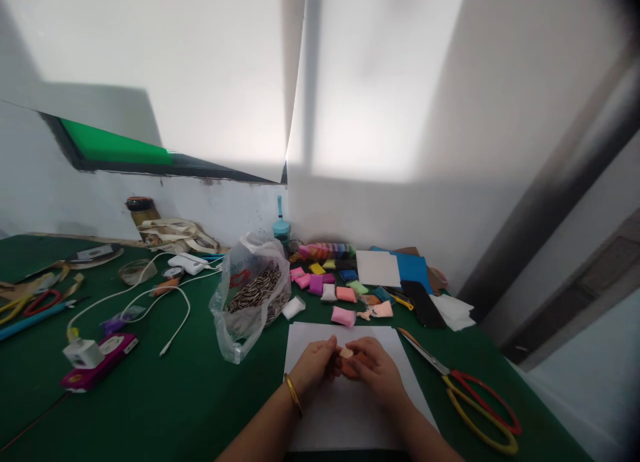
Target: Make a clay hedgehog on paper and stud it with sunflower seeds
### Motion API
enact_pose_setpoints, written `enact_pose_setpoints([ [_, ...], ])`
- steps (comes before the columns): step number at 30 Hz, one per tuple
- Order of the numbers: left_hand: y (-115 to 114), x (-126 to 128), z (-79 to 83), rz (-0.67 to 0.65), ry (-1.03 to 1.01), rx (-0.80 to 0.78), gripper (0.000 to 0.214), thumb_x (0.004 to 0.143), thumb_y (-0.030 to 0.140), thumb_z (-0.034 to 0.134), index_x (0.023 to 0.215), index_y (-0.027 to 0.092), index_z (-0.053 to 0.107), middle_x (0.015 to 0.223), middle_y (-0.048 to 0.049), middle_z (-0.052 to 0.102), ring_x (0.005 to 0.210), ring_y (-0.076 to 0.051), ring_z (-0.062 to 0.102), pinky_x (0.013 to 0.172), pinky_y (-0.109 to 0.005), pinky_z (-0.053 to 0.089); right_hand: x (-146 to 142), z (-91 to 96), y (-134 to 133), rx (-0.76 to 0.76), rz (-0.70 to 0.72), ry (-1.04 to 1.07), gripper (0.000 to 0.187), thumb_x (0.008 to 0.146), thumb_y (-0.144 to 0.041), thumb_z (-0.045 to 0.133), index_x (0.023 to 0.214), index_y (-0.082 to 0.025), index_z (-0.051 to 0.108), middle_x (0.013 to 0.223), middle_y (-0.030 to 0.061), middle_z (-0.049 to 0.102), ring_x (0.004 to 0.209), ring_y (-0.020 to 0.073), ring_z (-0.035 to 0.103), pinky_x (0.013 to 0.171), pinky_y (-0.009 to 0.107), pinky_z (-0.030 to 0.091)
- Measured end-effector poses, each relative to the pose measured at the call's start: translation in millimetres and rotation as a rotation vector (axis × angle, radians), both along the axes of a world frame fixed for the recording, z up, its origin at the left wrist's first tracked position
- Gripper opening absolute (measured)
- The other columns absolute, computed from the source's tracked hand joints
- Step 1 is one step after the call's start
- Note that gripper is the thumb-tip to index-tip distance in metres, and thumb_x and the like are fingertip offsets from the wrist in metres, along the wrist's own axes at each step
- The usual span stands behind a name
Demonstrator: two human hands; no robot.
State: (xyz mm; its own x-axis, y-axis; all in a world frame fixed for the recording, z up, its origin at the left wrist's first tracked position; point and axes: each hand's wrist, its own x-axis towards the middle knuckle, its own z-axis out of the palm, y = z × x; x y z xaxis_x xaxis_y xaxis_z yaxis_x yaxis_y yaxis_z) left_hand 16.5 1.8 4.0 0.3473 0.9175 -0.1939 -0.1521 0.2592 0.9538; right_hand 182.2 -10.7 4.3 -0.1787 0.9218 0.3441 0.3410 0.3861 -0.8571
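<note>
A small pale piece (346, 353) is held at the meeting fingertips of two bare hands, above a white sheet (367, 419) on a green table (165, 409). The fingers of the right hand (376, 367) are curled narrowly around an orange-brown piece (352, 369), which is seen just below the pale one. The pale piece is set between the right fingertips and the thumb side of the left hand (316, 363); whether it is gripped by the left fingers cannot be told, as they are partly hidden. Beyond the sheet, a pink packet (343, 316) is seen; scissors (463, 392) are laid to the right.
</note>
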Motion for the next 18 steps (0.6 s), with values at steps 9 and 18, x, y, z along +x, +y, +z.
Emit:
enact_pose_setpoints([
  [9, -0.3, -0.4, 5.1, -0.017, 0.157, 0.090, 0.040, 0.067, 0.053, 0.062, 0.065, 0.013, 0.061, 0.049, 0.0027, 0.049, 0.047, -0.009, 0.041, 0.047, -0.022, 0.027, -3.8, -4.9, 1.2, 0.046, 0.014, -0.059, 0.023, 0.074, -0.040, 0.064, 0.090, -0.024, 0.066, 0.096, 0.0062, 0.061, 0.095, 0.0229, 0.054, 0.084, 0.035, 0.044],
  [18, -0.6, 0.2, 4.7, 0.024, 0.197, 0.116, 0.038, 0.067, 0.048, 0.062, 0.068, 0.011, 0.064, 0.049, 0.0017, 0.051, 0.047, -0.009, 0.043, 0.047, -0.023, 0.028, -1.8, -7.4, 3.0, 0.054, -0.008, -0.088, 0.027, 0.076, -0.039, 0.063, 0.097, -0.023, 0.065, 0.100, 0.0083, 0.059, 0.099, 0.0248, 0.053, 0.088, 0.039, 0.043],
])
